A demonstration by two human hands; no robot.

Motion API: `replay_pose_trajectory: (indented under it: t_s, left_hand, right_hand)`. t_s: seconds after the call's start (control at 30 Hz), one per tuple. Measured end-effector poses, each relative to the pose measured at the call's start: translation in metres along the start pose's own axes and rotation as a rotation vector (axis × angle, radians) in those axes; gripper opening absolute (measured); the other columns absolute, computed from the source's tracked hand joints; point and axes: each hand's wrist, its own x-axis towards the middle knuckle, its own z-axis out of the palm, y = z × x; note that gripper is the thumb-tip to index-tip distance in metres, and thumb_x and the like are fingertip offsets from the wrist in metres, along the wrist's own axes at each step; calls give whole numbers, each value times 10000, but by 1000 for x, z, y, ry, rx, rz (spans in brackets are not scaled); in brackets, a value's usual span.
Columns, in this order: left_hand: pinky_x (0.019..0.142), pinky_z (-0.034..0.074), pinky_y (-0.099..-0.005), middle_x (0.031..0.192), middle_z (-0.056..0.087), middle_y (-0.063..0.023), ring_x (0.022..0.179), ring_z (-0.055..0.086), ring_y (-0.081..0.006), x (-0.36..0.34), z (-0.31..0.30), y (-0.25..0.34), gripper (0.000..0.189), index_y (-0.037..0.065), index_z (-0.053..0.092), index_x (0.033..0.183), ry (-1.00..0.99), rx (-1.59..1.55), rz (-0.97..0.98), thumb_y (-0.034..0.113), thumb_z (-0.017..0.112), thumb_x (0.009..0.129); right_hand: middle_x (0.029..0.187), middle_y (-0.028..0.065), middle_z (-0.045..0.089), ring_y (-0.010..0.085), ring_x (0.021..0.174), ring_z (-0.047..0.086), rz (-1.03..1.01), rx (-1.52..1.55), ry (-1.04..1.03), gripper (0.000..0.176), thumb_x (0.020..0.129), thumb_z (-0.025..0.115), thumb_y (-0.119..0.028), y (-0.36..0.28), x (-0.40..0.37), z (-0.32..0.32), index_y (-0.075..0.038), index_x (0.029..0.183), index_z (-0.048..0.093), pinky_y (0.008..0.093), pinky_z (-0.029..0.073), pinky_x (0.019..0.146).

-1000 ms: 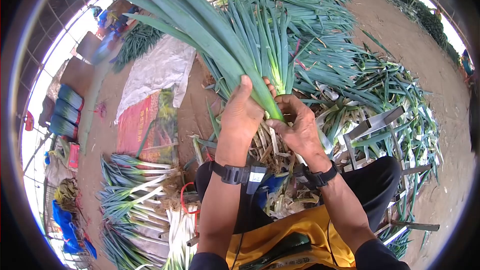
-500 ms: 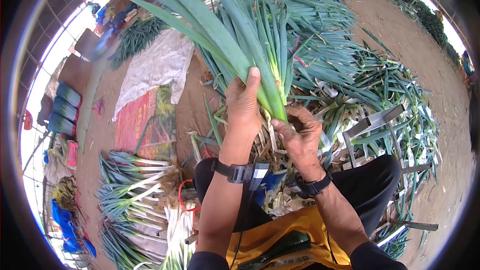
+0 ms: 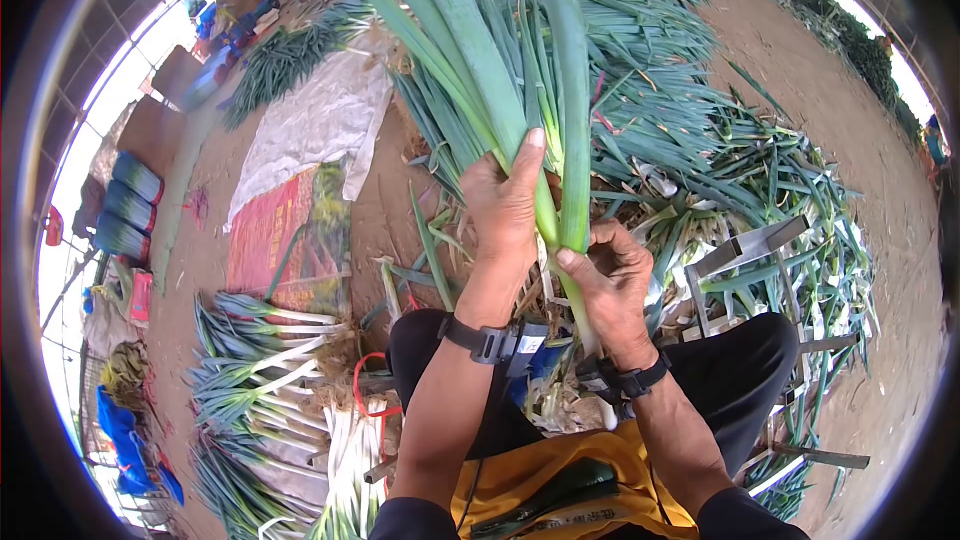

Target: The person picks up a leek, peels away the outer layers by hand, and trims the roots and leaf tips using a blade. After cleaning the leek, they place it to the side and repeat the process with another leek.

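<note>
A large green onion with broad green leaves stands up between my hands, its pale stem running down toward my lap. My left hand is wrapped round the stem below the leaves, thumb pointing up. Lower and to the right, my right hand pinches the stem where one thick leaf parts from the rest. The stem's lower end passes behind my right wrist. Dark straps with small devices are on both wrists.
Trimmed onions lie in rows at the lower left. A big pile of onions lies ahead. Loose leaves surround a metal frame on the right. A pale cloth and a red printed sack lie on the left.
The thick right leaf has been drawn away from the other leaves, opening a gap. Both hands have shifted slightly right, and more of the pale lower stem shows.
</note>
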Motion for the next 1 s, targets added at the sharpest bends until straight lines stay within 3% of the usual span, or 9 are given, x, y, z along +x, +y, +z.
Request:
replay_pose_trajectory:
  t_s: [0.33, 0.4, 0.6, 0.7, 0.83, 0.87, 0.9, 0.93, 1.0]
  left_hand:
    - [462, 456, -269, 669, 573, -38, 528, 562, -125, 14, -13, -3, 333, 17, 595, 843, 83, 161, -99, 311, 750, 847]
    - [456, 448, -277, 648, 550, -37, 520, 552, -135, 23, -21, 3, 357, 28, 566, 826, 167, 163, -148, 332, 751, 846]
    - [485, 432, -293, 655, 484, -23, 535, 476, -122, 14, -29, -5, 435, 66, 477, 871, 80, -152, -213, 435, 707, 868]
    - [491, 403, -277, 639, 450, 4, 523, 437, -115, 24, -41, 13, 479, 75, 482, 859, 161, -207, -224, 521, 657, 877]
    - [509, 352, -251, 657, 411, 5, 553, 391, -103, 38, -78, 35, 543, 36, 497, 898, 214, -399, -190, 570, 593, 896]
    - [512, 351, -249, 657, 406, 4, 558, 387, -103, 38, -83, 40, 562, 28, 498, 912, 208, -446, -154, 582, 593, 889]
    - [512, 351, -249, 657, 406, 4, 558, 387, -103, 36, -86, 46, 562, 28, 498, 912, 212, -443, -149, 582, 593, 889]
    - [517, 347, -246, 667, 409, 1, 563, 385, -103, 35, -87, 52, 582, 20, 504, 948, 181, -440, -126, 592, 592, 882]
    - [526, 340, -240, 686, 414, -5, 572, 380, -104, 33, -84, 60, 631, 4, 517, 1021, 119, -444, -73, 611, 591, 867]
  right_hand:
    - [920, 25, 593, 94, 855, 562, 57, 4, -169, 130, 850, 636, 18, -44, -47, -23, -26, 955, 574, 263, 462, 766]
    - [853, 41, 518, 151, 792, 508, 1, 31, -190, 203, 850, 684, -145, -35, -65, -37, -48, 940, 529, 296, 436, 745]
    - [936, 50, 539, 133, 850, 511, 2, 209, 36, 177, 928, 621, -150, -81, -46, -73, -55, 1057, 545, 279, 450, 745]
    - [946, 33, 554, 109, 820, 520, 47, -27, 100, 255, 937, 611, -233, -116, -35, -122, -62, 1116, 550, 254, 446, 716]
    - [965, 15, 566, 93, 789, 496, 71, -561, 510, 371, 975, 528, -280, -180, -3, -286, -62, 1275, 543, 232, 400, 647]
    - [958, -6, 541, 88, 763, 439, -209, -1237, 370, 390, 988, 507, -309, -188, 7, -412, -69, 1294, 539, 241, 360, 642]
    - [1067, 44, 565, 129, 844, 500, -64, -896, 523, 445, 974, 547, -312, -210, 19, -515, -77, 1350, 511, 270, 418, 739]
    - [1207, 86, 570, 174, 1020, 544, -164, -1249, 526, 518, 954, 589, -313, -229, 22, -639, -57, 1388, 472, 280, 440, 881]
    - [1261, 76, 543, 177, 1092, 518, -272, -1399, 616, 521, 961, 580, -321, -239, 18, -676, -67, 1400, 460, 304, 426, 920]
